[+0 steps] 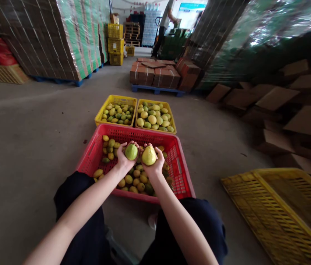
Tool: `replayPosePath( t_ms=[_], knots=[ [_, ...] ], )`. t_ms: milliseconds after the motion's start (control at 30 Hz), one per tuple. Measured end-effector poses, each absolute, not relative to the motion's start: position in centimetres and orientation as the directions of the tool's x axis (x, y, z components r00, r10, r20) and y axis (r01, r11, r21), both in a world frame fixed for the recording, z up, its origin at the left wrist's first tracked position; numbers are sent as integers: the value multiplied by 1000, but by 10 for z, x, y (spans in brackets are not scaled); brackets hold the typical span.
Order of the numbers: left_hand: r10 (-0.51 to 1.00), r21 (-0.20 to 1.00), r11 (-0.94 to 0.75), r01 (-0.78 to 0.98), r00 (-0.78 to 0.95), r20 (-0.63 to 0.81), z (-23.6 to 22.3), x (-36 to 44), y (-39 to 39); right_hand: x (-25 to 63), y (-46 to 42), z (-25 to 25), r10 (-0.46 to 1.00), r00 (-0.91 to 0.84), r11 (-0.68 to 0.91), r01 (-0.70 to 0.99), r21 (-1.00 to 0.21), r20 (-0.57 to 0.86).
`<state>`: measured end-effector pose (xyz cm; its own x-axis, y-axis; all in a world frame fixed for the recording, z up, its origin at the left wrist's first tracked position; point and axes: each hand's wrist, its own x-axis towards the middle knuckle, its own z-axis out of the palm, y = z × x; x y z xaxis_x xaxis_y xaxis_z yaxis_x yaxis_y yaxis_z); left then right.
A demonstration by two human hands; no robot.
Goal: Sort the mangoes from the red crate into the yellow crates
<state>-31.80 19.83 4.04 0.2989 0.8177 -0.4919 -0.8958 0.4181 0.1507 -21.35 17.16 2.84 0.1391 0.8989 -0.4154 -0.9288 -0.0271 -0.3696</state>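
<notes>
Over a red crate (184, 176) my two hands are side by side, palms up. My left hand (122, 159) cups a green lemon (131, 151), its fingers curled round the underside. A pale yellow lemon (149, 156) rests in my right hand (156, 165), fingers wrapped about its sides. Below them, several yellow and green lemons (135, 182) lie loose in the red crate; my hands and forearms hide part of them. Just beyond stand two yellow crates, the left one (98, 117) with smaller, greener lemons (118, 113) and the right one (174, 121) with larger, yellower lemons (152, 119).
A yellow crate (257, 198) lies tilted on the floor at my right. Open cardboard boxes (274, 99) pile up behind it. Ahead, bundled flat cartons (155, 75) sit on a blue pallet (158, 89). Wrapped stacks (80, 36) rise at the left. Another person (165, 24) stands far back.
</notes>
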Motion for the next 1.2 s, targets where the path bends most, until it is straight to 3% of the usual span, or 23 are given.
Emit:
replayPosePath(
  t_ms=[333,933,1067,1200],
  knots=[
    [857,144,399,-906,313,-408,40,-322,203,-212,173,31,935,158,11,-907,-420,-318],
    [840,124,477,-870,410,-355,36,-323,201,-214,172,38,933,107,-27,-930,-366,-343],
    [852,165,473,-866,401,-338,44,-331,210,-210,171,39,920,85,-47,-945,-323,-383],
    [886,312,450,-837,373,-277,48,-351,236,-199,167,42,907,86,-18,-970,-243,-412]
  ],
)
